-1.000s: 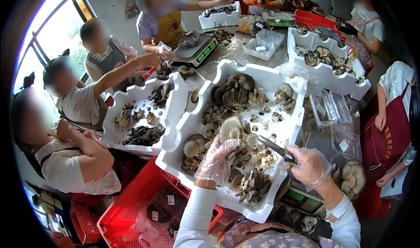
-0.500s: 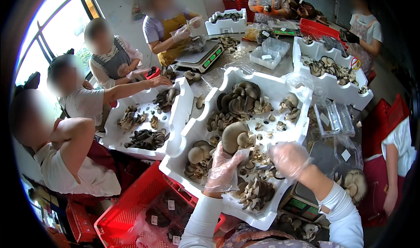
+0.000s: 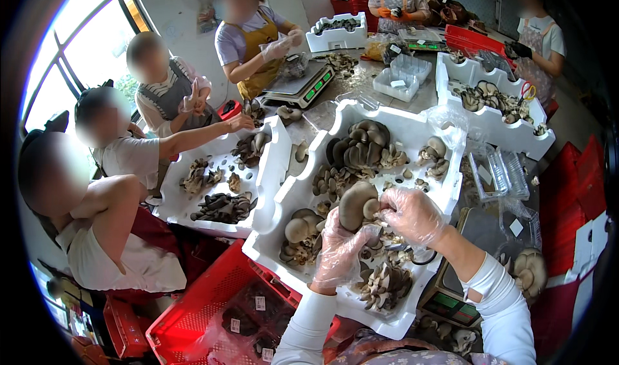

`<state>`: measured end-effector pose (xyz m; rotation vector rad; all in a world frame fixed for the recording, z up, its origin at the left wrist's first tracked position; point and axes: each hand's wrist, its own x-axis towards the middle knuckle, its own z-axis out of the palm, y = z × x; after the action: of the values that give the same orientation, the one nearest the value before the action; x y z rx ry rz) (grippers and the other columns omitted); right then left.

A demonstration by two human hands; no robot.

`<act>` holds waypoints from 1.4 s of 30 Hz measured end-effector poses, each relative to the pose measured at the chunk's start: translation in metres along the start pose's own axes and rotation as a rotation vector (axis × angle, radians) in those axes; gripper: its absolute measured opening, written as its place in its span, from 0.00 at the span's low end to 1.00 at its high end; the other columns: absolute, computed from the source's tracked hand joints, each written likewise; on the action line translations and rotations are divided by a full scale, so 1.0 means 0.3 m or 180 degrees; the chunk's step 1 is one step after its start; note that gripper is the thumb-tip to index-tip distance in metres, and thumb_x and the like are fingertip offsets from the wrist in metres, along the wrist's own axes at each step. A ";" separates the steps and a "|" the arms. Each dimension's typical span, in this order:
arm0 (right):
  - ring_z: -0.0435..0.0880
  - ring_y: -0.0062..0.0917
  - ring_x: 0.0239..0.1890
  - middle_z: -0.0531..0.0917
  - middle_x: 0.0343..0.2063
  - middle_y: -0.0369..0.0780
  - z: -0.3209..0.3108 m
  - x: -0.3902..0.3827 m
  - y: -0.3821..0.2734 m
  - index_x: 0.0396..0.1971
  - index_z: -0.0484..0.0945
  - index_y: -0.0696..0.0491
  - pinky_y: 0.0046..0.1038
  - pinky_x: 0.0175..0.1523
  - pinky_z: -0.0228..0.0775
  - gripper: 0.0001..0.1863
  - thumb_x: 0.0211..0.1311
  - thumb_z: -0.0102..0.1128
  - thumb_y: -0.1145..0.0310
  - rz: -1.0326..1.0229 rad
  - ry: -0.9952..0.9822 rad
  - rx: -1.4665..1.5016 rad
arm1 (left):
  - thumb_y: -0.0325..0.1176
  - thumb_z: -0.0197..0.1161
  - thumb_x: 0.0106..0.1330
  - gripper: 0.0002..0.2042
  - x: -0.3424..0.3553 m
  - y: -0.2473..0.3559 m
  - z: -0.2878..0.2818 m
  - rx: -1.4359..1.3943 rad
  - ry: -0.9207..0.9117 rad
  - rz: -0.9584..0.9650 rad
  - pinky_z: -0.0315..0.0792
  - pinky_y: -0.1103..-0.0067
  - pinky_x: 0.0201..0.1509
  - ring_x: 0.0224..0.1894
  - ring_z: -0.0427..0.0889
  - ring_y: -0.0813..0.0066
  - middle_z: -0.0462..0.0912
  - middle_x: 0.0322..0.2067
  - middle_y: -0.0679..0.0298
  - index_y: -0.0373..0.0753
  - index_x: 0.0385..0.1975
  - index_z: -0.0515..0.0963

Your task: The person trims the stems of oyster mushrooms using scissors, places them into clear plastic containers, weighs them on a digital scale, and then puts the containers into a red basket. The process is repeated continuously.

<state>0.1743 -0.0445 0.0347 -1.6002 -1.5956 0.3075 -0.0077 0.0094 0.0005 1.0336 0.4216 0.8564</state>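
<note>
My left hand [image 3: 340, 252], in a thin clear plastic glove, grips a cluster of grey-brown oyster mushrooms [image 3: 356, 208] from below. Its large cap tilts up over the white foam box [image 3: 258, 244]. My right hand [image 3: 412, 217], gloved the same way, pinches the right edge of that cluster; its fingertips are partly hidden. Under the right hand, a dark curved loop [image 3: 424, 259] shows; I cannot tell what it belongs to. More oyster mushrooms [image 3: 362, 143] lie in heaps in the box, with others [image 3: 383, 284] just below my hands.
Digital scales [image 3: 300, 85] and clear plastic trays [image 3: 496, 172] stand around the box. Further foam boxes [image 3: 271, 191] hold mushrooms at left and back right. A red crate [image 3: 193, 307] sits at lower left. Several people are around the table; one reaches an arm [image 3: 200, 139] over the left box.
My right hand has moved left and down from the box's right side onto the mushroom cluster. The left hand still holds it. The view has shifted slightly. A person at back left brings their hands together.
</note>
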 end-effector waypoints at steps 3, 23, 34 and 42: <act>0.81 0.38 0.25 0.81 0.24 0.46 -0.036 0.008 -0.023 0.31 0.77 0.57 0.34 0.35 0.74 0.06 0.54 0.63 0.74 0.0239 -0.0016 0.0454 | 0.23 0.68 0.65 0.25 0.006 -0.009 -0.031 -0.0174 0.0036 -0.0187 0.77 0.80 0.55 0.50 0.82 0.77 0.80 0.50 0.63 0.34 0.60 0.68; 0.82 0.48 0.39 0.81 0.36 0.51 0.045 -0.009 0.020 0.49 0.75 0.58 0.46 0.44 0.76 0.28 0.46 0.72 0.69 -0.0509 -0.0168 -0.0894 | 0.25 0.69 0.64 0.29 0.033 -0.079 -0.085 -0.0538 -0.0010 -0.0291 0.74 0.75 0.61 0.53 0.79 0.76 0.78 0.55 0.64 0.36 0.65 0.67; 0.83 0.49 0.31 0.82 0.28 0.51 0.085 -0.023 0.035 0.40 0.78 0.58 0.46 0.38 0.75 0.16 0.47 0.63 0.80 -0.0767 -0.0018 -0.1294 | 0.24 0.70 0.65 0.31 0.046 -0.116 -0.115 -0.0620 0.0062 -0.0475 0.73 0.77 0.61 0.55 0.79 0.77 0.77 0.56 0.63 0.37 0.66 0.64; 0.81 0.47 0.31 0.81 0.26 0.50 0.042 -0.032 0.061 0.39 0.83 0.59 0.47 0.38 0.72 0.17 0.46 0.57 0.80 -0.0882 0.0064 -0.1228 | 0.22 0.68 0.66 0.34 0.049 -0.134 -0.113 -0.0664 -0.0089 -0.0711 0.77 0.80 0.56 0.51 0.80 0.76 0.76 0.55 0.62 0.38 0.70 0.59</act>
<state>0.1771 -0.0455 0.0106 -1.6228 -1.9170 -0.1749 -0.0048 0.0308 -0.0496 0.7886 0.4063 0.6697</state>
